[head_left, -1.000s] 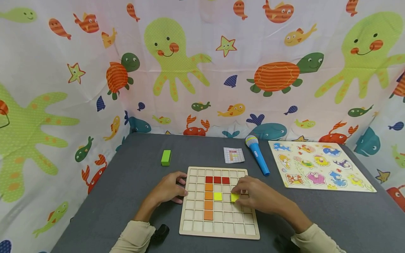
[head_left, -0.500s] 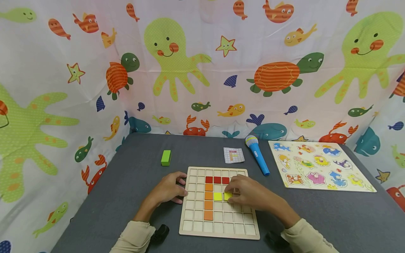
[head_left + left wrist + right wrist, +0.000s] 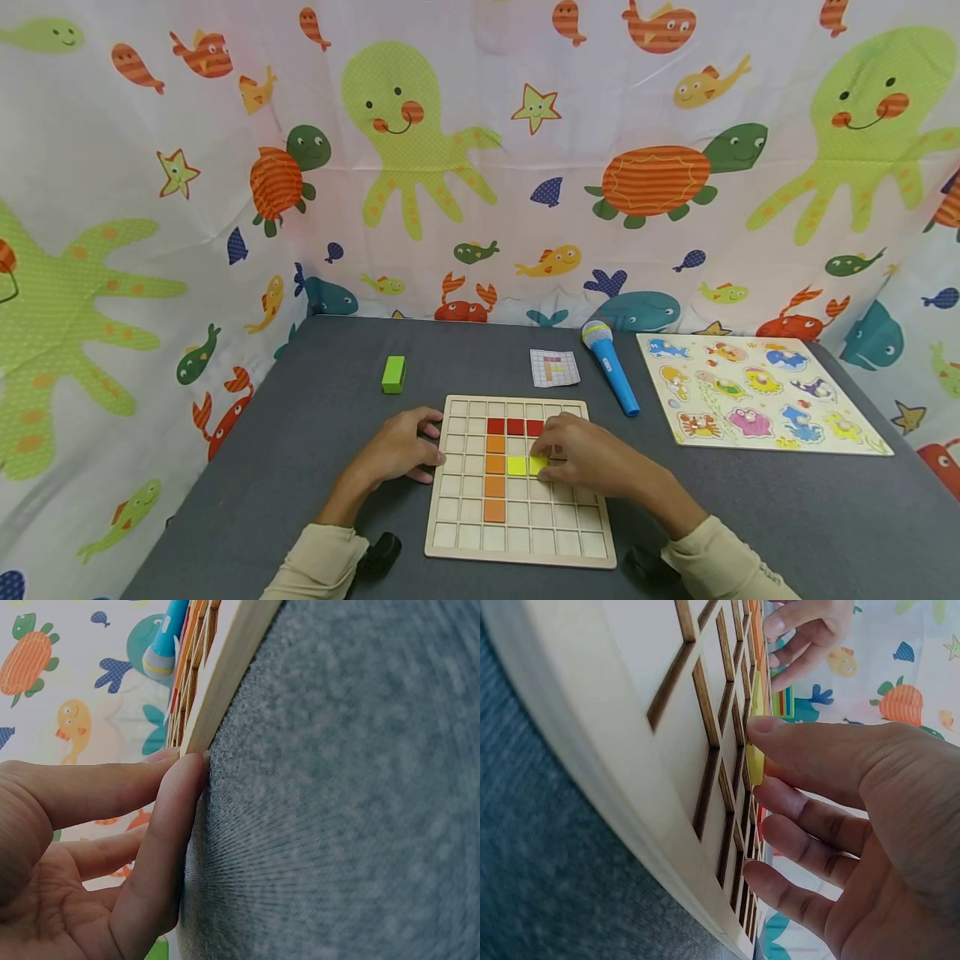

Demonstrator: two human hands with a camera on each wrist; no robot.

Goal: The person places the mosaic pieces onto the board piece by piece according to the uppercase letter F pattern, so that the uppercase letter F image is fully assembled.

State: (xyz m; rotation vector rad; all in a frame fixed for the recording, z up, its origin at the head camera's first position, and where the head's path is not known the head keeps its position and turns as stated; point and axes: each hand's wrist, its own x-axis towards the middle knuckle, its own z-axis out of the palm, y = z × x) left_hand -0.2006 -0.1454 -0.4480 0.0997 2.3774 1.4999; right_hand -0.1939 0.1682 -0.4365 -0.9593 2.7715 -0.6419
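Observation:
A pale wooden grid board lies on the table. It holds red tiles in a row, a column of orange tiles and a yellow tile. My left hand holds the board's left edge between thumb and finger; in the left wrist view its fingertips meet the rim. My right hand pinches a second yellow tile at the cell right of the first one. In the right wrist view this tile shows between thumb and fingers, partly covered.
A green block stands behind the board on the left. Behind it on the right are a small printed grid card, a blue toy microphone and a sea-animal puzzle board. A patterned curtain surrounds the table.
My right hand has moved left over the board with the yellow tile, from a cell farther right to beside the other yellow tile. The left hand has stayed at the board's edge.

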